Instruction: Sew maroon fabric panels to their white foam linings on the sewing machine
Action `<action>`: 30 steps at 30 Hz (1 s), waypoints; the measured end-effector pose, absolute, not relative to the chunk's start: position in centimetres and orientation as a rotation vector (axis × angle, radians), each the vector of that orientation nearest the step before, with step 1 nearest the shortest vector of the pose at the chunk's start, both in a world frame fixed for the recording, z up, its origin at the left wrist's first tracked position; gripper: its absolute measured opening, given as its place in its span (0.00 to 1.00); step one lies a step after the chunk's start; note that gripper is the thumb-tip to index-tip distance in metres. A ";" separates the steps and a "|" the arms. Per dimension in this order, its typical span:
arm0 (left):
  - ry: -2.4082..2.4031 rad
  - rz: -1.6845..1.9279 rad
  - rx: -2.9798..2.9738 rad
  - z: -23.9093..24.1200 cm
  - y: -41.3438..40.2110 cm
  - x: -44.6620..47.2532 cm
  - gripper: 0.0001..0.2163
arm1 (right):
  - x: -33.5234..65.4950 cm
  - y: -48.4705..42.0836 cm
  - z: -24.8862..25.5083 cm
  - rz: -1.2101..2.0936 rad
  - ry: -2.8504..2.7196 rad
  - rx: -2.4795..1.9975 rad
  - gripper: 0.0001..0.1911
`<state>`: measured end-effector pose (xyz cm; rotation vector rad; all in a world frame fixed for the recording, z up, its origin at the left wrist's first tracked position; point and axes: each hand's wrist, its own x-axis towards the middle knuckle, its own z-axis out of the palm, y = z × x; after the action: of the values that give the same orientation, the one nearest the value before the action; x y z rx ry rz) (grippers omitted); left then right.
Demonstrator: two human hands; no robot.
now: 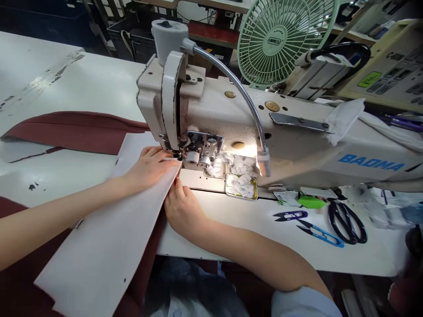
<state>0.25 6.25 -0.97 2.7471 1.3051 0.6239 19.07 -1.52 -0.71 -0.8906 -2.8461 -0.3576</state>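
Note:
My left hand [150, 167] lies flat on a long white fabric panel [109, 233], its fingers stretched out close to the needle area of the sewing machine [211, 105]. Beneath the white panel shows dark red fabric [150, 259], which spreads on behind the machine head as a folded piece [76, 130]. At the panel's right edge, my right hand [181, 204] is closed, with fingertips pinching the layered edge just in front of the needle. The presser foot is mostly hidden by my left fingers.
A small tin [241, 186] of white labels stands by the machine bed. To the right lie purple thread snips [291, 215], blue thread snips [322, 233] and black-handled scissors [347, 222]. A flexible lamp [263, 163] hangs over the bed; a green fan [280, 42] stands behind.

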 end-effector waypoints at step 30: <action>0.917 0.752 2.738 -1.4 4.4 -0.6 0.15 | 19.0 -4.0 0.6 -0.108 -2.862 -0.772 0.13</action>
<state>-0.59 4.36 -1.39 2.7381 0.9168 0.7516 18.95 -4.05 0.61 -0.7723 -2.8625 -0.1081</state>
